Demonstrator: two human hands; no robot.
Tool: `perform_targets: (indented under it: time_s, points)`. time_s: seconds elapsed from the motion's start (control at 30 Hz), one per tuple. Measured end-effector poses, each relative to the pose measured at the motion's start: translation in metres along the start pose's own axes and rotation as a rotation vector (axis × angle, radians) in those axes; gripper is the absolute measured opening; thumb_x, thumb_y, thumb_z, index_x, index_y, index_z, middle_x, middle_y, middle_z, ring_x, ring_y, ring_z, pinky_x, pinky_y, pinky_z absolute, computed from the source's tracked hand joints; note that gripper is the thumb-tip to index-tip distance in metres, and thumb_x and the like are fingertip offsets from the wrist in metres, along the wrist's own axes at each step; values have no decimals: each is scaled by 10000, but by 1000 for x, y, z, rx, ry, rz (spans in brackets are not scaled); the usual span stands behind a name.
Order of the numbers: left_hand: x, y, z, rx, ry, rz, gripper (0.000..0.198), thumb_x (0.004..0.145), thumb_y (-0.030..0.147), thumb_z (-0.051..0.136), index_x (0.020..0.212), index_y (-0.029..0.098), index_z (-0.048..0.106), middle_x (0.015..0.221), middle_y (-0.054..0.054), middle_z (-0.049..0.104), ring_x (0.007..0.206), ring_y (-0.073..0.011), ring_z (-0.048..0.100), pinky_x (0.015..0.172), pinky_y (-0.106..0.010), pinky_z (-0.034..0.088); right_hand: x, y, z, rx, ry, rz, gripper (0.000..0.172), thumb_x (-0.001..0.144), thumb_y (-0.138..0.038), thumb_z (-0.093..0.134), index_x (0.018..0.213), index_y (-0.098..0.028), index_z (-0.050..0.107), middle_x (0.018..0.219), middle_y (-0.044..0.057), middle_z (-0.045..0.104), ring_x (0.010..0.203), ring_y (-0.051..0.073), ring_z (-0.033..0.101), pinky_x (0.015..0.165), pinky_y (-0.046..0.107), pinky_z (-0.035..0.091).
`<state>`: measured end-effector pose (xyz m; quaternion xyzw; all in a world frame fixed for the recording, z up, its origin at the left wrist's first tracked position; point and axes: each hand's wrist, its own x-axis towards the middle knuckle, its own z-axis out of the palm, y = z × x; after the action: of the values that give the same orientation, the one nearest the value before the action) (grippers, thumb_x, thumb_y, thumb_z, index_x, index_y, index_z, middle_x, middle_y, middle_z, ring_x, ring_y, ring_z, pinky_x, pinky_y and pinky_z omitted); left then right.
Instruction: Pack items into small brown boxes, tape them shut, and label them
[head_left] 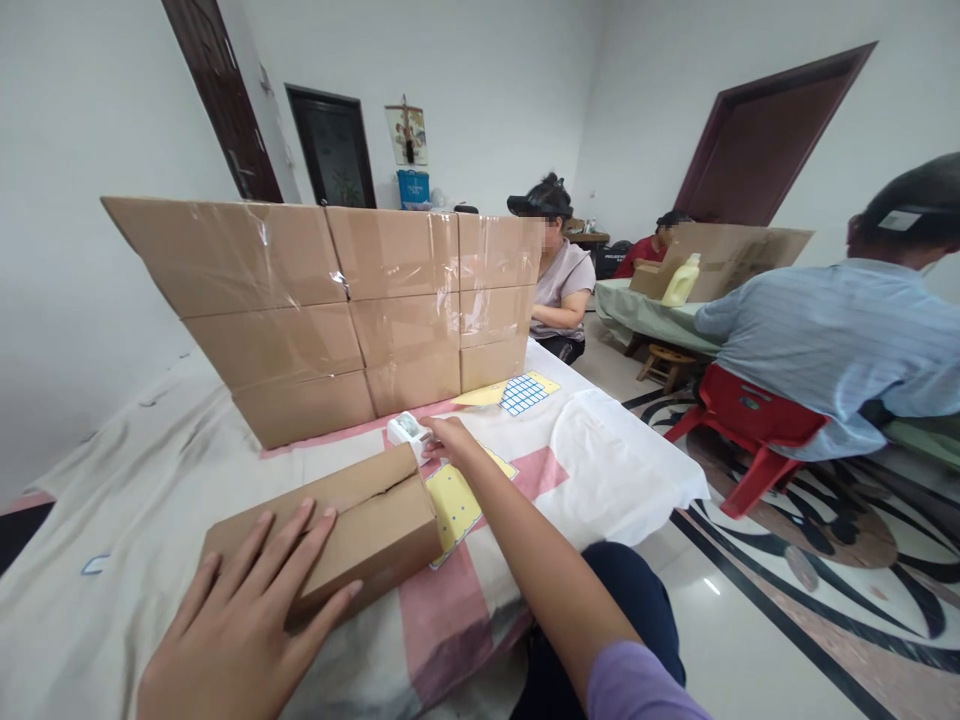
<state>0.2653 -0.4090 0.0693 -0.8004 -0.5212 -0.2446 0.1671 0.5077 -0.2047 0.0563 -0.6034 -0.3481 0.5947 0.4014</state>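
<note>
A closed brown cardboard box [375, 505] lies on the cloth-covered table before me, a narrow gap running along its top seam. My left hand [255, 590] rests on the box's near left part, fingers spread over the top and thumb at the front edge. Beyond the box's far right end, my right hand [444, 440] has its fingers closed at a small white object [407, 430] with a greyish, clear-looking top. Its exact kind does not show, and my fingers cover its right side.
A wall of taped cardboard boxes [405, 310] stands across the table's far side. The patterned tablecloth [600, 470] is wrinkled. A person [566, 275] sits behind the boxes. To the right, another sits on a red chair [757, 420] near a yellow bottle [681, 282].
</note>
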Motion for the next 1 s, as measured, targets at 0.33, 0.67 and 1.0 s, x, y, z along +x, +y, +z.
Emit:
perform_targets:
  time_s: [0.33, 0.67, 1.0]
  points:
    - [7, -5, 1, 112, 26, 26, 733, 926, 655, 421, 1520, 225, 428, 1528, -82, 527, 1387, -382, 469, 1144, -573, 337, -9, -4, -15, 44, -42, -15, 250, 1000, -337, 617, 1147, -134, 631, 995, 42, 680, 772, 133, 674, 661, 281, 597]
    - [6, -2, 0, 101, 8, -16, 720, 926, 631, 453, 1544, 270, 380, 1545, -55, 510, 1427, -364, 434, 1181, -563, 302, -9, -7, -28, -78, -103, 28, 321, 801, -356, 800, 959, -141, 621, 681, 35, 665, 546, 208, 703, 481, 305, 593]
    - [6, 5, -4, 94, 46, -22, 660, 948, 577, 450, 1513, 236, 438, 1535, -72, 521, 1419, -379, 445, 1174, -578, 309, -4, 4, -23, -103, -110, -36, 322, 744, -97, 786, 781, -185, 478, 588, 17, 629, 545, 203, 697, 452, 260, 567]
